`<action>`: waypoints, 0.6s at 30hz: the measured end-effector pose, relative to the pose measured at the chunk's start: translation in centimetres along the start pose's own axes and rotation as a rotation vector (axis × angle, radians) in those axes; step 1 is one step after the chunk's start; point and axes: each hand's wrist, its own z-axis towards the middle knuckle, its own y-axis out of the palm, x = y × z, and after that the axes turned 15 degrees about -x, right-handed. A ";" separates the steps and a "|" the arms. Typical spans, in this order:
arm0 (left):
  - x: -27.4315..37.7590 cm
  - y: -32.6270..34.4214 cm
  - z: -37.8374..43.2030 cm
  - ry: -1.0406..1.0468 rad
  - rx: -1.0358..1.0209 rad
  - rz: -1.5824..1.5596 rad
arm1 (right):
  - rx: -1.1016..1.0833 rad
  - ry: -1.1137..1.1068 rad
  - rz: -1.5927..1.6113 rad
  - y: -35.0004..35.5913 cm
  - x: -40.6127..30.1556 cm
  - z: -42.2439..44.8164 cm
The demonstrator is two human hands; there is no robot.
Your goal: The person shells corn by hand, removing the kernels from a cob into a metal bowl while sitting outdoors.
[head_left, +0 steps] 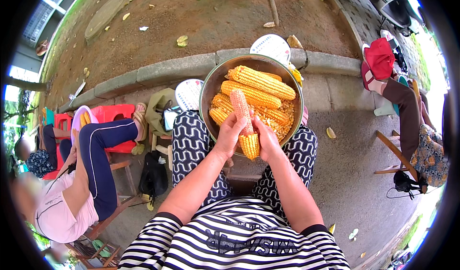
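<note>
A partly shelled corn cob [241, 106] is gripped between my two hands over the near rim of a metal basin. Its far end is bare and pinkish; yellow kernels still cover the end close to me. My left hand [228, 133] holds it from the left, thumb along the bare core. On the other side, my right hand [266, 137] has its fingers against the kernel-covered part. The round metal basin [209, 79] rests on my lap. Several whole ears of yellow corn [262, 81] lie in it, on top of loose kernels [285, 126].
A stone curb [176, 69] runs beyond the basin, with bare soil behind. Round printed fans [270, 47] stick out around the basin. Seated people flank me, one at left [97, 158] beside a red plastic stool [116, 112]. An olive bag [158, 108] and a black bag [152, 176] are by my left leg.
</note>
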 end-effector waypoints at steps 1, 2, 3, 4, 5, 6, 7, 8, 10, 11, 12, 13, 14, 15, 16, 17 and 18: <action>0.0 0.0 0.0 0.005 0.018 -0.017 | -0.025 0.003 0.001 -0.3 0.1 0.1; -0.1 -0.1 0.1 0.004 0.017 -0.017 | -0.051 0.007 0.002 -0.5 0.2 0.2; -0.2 -0.2 0.1 0.017 0.044 -0.040 | -0.052 0.008 0.002 -0.2 0.1 0.1; -0.2 -0.3 0.1 0.030 0.072 -0.063 | -0.102 -0.010 0.024 0.3 -0.1 -0.2; -0.2 -0.4 0.0 0.031 0.074 -0.062 | -0.153 -0.028 0.046 0.6 -0.1 -0.4; -0.2 -0.4 0.1 0.028 0.088 -0.071 | -0.152 -0.029 0.047 0.4 0.0 -0.5; -0.3 -0.5 0.1 0.025 0.102 -0.080 | -0.168 -0.038 -0.028 0.2 0.1 -0.6; -0.3 -0.6 0.1 0.025 0.102 -0.079 | -0.183 -0.047 -0.104 0.1 0.2 -0.7; -0.3 -0.6 0.2 0.035 0.098 -0.103 | -0.204 -0.043 -0.085 -0.1 0.3 -0.7; -0.3 -0.6 0.2 0.034 0.097 -0.103 | -0.225 -0.038 -0.067 -0.1 0.4 -0.7; -0.1 -0.2 0.2 0.041 0.084 -0.111 | -0.225 -0.038 -0.066 -0.1 0.4 -0.7; 0.0 0.0 0.2 0.048 0.070 -0.119 | -0.213 -0.053 -0.041 0.0 0.4 -0.7; 0.0 0.0 0.2 0.047 0.070 -0.119 | -0.202 -0.068 -0.016 0.0 0.4 -0.6; 0.1 0.0 0.2 0.031 0.038 -0.120 | -0.203 -0.067 -0.017 0.0 0.4 -0.6; 0.1 -0.1 0.2 0.014 0.005 -0.120 | -0.193 -0.075 -0.005 -0.1 0.4 -0.5; 0.1 0.0 0.2 0.015 0.006 -0.119 | -0.183 -0.082 0.006 -0.1 0.4 -0.5; 0.1 0.0 0.2 0.013 -0.004 -0.122 | -0.183 -0.082 0.006 0.0 0.3 -0.5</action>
